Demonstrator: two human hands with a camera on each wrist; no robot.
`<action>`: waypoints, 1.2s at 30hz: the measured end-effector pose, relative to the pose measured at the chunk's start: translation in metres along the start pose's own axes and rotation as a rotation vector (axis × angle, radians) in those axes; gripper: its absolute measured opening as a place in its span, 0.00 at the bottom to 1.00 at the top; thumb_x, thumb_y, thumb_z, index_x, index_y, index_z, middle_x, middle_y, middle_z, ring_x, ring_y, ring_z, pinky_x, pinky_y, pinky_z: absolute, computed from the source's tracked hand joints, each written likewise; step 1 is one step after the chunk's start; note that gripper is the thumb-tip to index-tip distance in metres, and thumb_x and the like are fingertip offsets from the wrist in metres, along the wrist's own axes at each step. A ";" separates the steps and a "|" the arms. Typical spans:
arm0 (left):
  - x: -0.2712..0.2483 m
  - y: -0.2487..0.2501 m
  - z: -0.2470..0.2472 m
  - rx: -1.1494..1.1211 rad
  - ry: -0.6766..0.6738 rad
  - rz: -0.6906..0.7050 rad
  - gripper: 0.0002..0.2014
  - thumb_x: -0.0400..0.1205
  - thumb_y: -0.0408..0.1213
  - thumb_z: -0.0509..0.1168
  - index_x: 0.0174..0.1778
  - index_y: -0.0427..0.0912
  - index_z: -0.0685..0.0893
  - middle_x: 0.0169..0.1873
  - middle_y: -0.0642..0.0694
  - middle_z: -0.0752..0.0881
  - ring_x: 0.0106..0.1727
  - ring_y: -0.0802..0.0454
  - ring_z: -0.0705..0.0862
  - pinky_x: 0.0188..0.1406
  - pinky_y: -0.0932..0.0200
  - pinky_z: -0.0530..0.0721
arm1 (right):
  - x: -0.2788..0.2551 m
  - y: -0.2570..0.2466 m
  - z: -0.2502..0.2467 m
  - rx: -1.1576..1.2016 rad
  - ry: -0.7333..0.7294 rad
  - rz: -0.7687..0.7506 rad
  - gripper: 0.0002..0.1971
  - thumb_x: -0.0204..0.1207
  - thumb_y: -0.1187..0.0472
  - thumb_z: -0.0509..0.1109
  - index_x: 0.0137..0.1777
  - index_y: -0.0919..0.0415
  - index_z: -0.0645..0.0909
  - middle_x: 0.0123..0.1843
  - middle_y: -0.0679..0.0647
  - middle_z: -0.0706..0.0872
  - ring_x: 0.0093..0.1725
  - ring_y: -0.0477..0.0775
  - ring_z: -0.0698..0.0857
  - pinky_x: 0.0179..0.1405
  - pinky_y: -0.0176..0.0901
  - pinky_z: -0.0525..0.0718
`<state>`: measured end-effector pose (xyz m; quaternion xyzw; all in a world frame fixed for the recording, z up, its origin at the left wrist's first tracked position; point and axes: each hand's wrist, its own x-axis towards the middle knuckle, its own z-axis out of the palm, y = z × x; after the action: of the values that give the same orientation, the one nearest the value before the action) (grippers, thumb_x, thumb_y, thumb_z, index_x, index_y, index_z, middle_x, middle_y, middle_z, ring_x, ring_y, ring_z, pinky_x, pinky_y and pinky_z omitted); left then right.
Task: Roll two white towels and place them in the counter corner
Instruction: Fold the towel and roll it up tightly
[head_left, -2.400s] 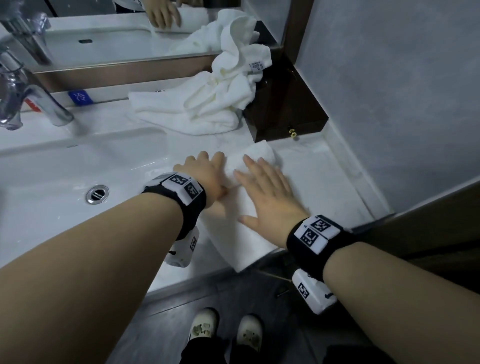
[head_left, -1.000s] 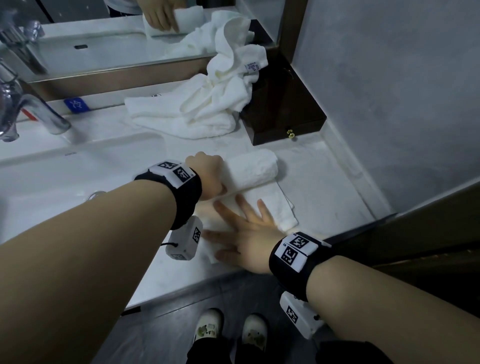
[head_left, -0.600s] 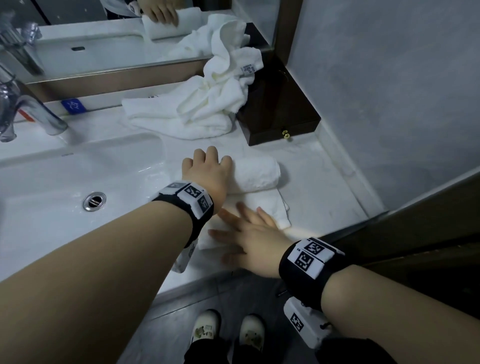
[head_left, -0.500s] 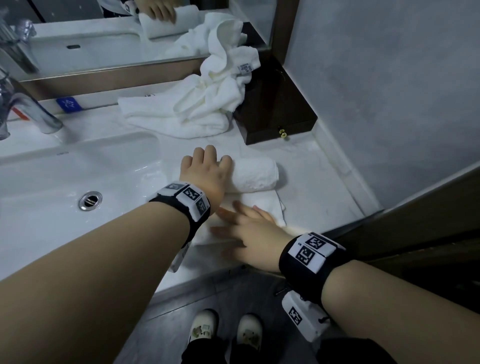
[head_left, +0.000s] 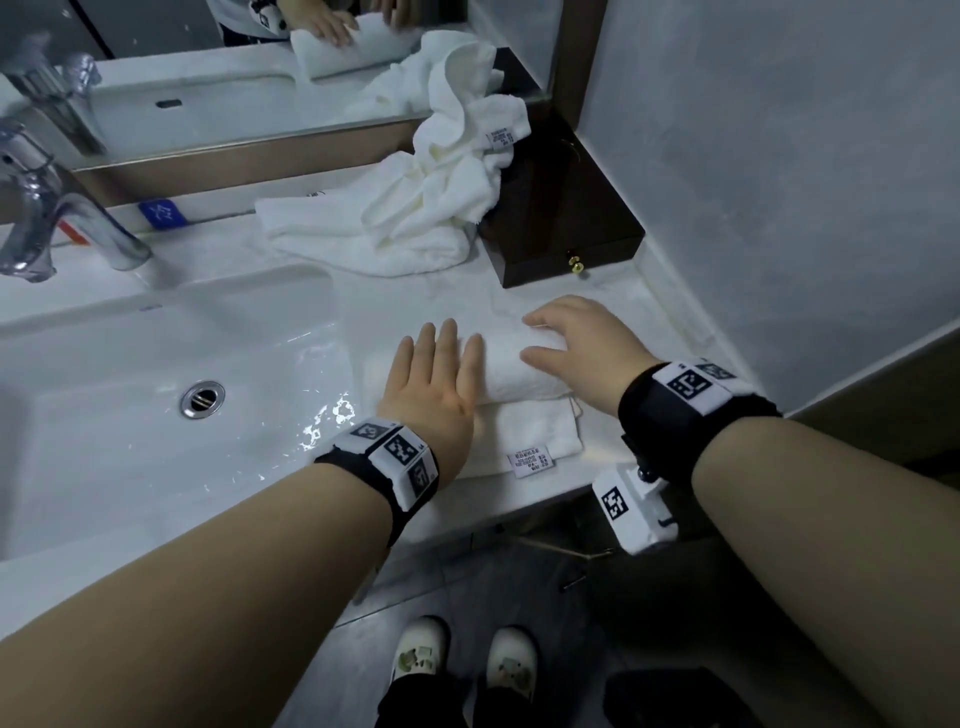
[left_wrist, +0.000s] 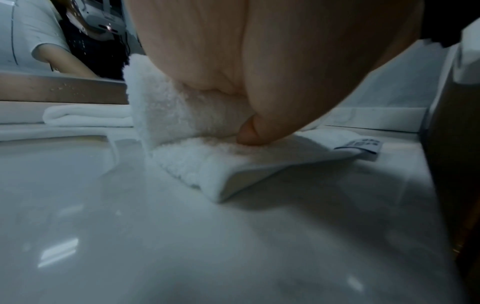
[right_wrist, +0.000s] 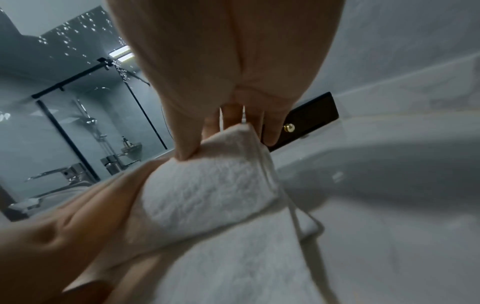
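i had my left hand (head_left: 434, 387) pressed flat, fingers straight, on the half-rolled towel (head_left: 519, 376) at the counter (head_left: 613, 306) front edge, while my right hand (head_left: 582, 345) curled around its roll.

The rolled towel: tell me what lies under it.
Under the rolled towel lies its own unrolled flat end, with a label, spread on the white counter. The left hand and right hand cover parts of the roll.
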<state>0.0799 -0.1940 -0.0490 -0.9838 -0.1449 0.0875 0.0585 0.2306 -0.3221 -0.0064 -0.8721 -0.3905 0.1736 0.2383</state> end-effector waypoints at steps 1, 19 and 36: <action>-0.003 0.000 0.003 -0.014 0.007 0.004 0.40 0.75 0.31 0.41 0.78 0.35 0.21 0.82 0.29 0.31 0.84 0.29 0.33 0.80 0.36 0.30 | 0.002 -0.002 -0.002 -0.021 -0.071 0.005 0.25 0.78 0.49 0.70 0.75 0.53 0.75 0.73 0.49 0.76 0.73 0.50 0.73 0.73 0.43 0.69; -0.039 0.001 -0.005 -0.126 -0.030 0.088 0.46 0.80 0.33 0.56 0.83 0.47 0.26 0.85 0.36 0.37 0.86 0.35 0.40 0.83 0.44 0.38 | 0.016 -0.019 -0.012 -0.208 -0.404 0.091 0.24 0.67 0.48 0.80 0.61 0.48 0.79 0.48 0.45 0.84 0.47 0.49 0.83 0.51 0.54 0.87; 0.007 -0.054 -0.033 -0.834 -0.226 -0.222 0.32 0.69 0.53 0.80 0.69 0.55 0.81 0.57 0.56 0.84 0.52 0.55 0.79 0.46 0.61 0.74 | -0.005 0.010 0.006 0.185 -0.230 0.126 0.18 0.61 0.55 0.83 0.48 0.44 0.81 0.47 0.45 0.86 0.47 0.47 0.84 0.46 0.45 0.84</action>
<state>0.0782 -0.1434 -0.0103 -0.8861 -0.2781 0.1215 -0.3504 0.2303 -0.3296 -0.0162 -0.8437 -0.3418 0.3222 0.2600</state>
